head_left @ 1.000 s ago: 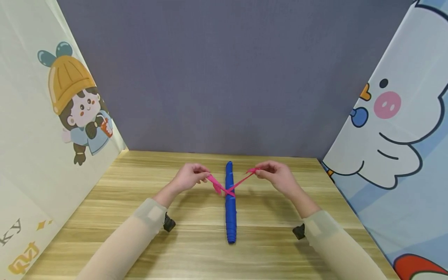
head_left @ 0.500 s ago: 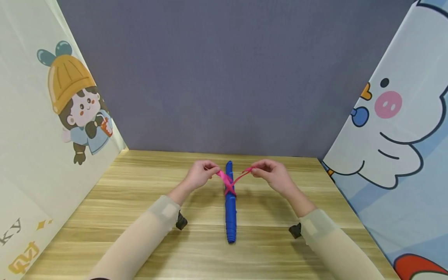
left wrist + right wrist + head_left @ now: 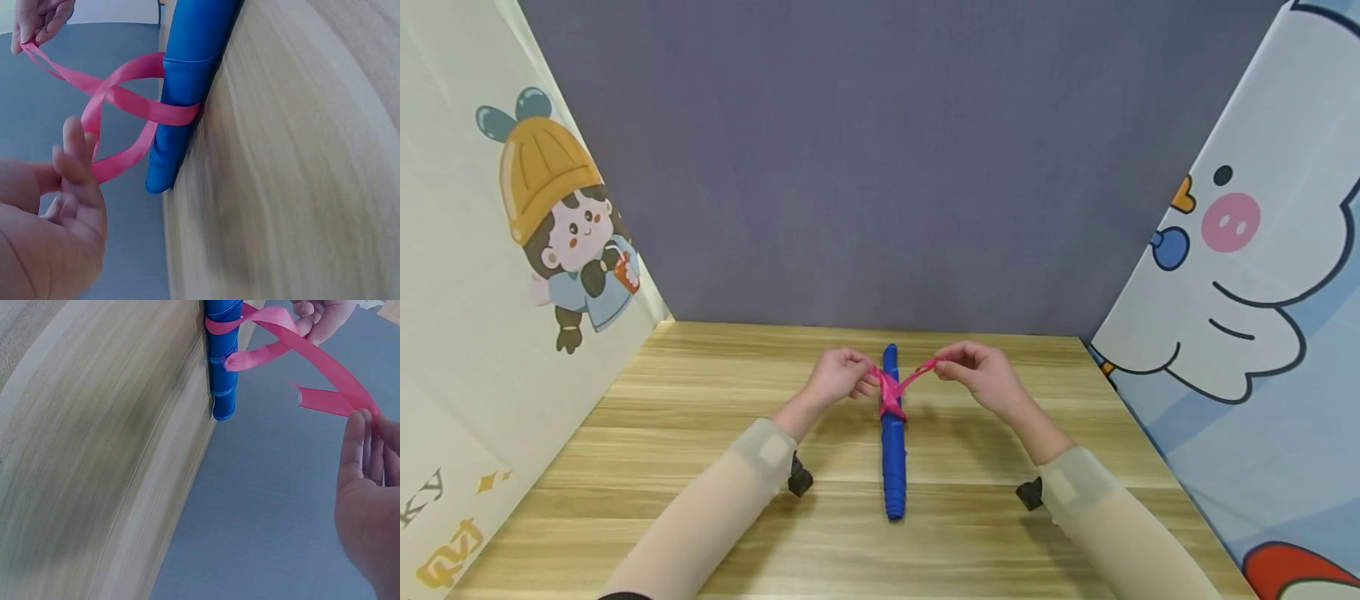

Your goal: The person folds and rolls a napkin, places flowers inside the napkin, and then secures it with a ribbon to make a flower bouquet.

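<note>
A long blue roll (image 3: 893,467), wound in spiral layers and narrower at its far end, lies on the table pointing away from me. A pink ribbon (image 3: 891,398) passes around its upper half, and its two ends cross above it. My left hand (image 3: 837,379) pinches one end, just left of the roll. To the right, my right hand (image 3: 988,377) pinches the other end between thumb and fingers. The left wrist view shows the ribbon (image 3: 140,107) looping loosely beside the roll. A short tail hangs past the right fingertips (image 3: 355,428) in the right wrist view.
The wood-grain table (image 3: 820,533) ends at a grey-blue back panel (image 3: 880,167). Printed cloth walls stand on both sides, a white one (image 3: 445,250) at left and a blue one with a cartoon bird (image 3: 1262,333) at right.
My left hand has moved right, towards the roll, with its ribbon end. The ribbon's crossing has become a slacker, bunched loop over the roll. My right hand has shifted only slightly left.
</note>
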`<action>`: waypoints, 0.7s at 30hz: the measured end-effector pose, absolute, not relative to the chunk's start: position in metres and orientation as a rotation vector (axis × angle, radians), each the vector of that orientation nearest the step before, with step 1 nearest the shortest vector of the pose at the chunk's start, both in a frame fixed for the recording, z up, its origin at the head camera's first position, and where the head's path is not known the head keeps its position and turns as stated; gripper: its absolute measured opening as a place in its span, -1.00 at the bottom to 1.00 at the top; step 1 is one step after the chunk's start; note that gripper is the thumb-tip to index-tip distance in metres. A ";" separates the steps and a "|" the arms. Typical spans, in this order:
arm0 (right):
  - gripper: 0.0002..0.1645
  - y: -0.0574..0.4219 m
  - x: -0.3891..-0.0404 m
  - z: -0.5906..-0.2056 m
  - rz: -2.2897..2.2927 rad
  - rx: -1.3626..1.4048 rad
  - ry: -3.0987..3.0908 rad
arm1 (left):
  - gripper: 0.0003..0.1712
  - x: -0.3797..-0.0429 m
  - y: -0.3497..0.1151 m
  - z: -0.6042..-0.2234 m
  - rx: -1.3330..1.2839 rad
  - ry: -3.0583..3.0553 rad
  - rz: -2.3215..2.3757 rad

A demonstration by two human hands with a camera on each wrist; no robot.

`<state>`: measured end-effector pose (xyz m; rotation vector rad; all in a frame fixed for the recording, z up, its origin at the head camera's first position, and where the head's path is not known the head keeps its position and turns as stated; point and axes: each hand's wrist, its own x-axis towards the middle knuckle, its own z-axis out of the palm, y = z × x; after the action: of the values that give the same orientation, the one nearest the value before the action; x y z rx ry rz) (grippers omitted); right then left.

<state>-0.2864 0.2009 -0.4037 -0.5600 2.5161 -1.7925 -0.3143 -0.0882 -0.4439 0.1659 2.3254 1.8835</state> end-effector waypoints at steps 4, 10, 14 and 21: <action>-0.71 0.202 -0.287 -0.405 -1.791 -0.569 2.515 | -0.67 -0.313 -0.083 -0.446 0.134 2.175 1.963; -0.72 0.203 -0.286 -0.405 -1.793 -0.561 2.515 | -0.67 -0.311 -0.080 -0.452 0.222 2.215 1.920; -0.72 0.202 -0.286 -0.404 -1.792 -0.556 2.519 | -0.74 -0.308 -0.081 -0.457 0.409 2.389 1.701; -0.68 0.201 -0.286 -0.402 -1.795 -0.546 2.518 | -0.50 -0.306 -0.081 -0.466 0.654 2.474 1.402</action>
<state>-0.2860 0.2008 -0.4024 -0.5457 2.5183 -1.7946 -0.3058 -0.0808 -0.4656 0.6535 2.4743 1.4019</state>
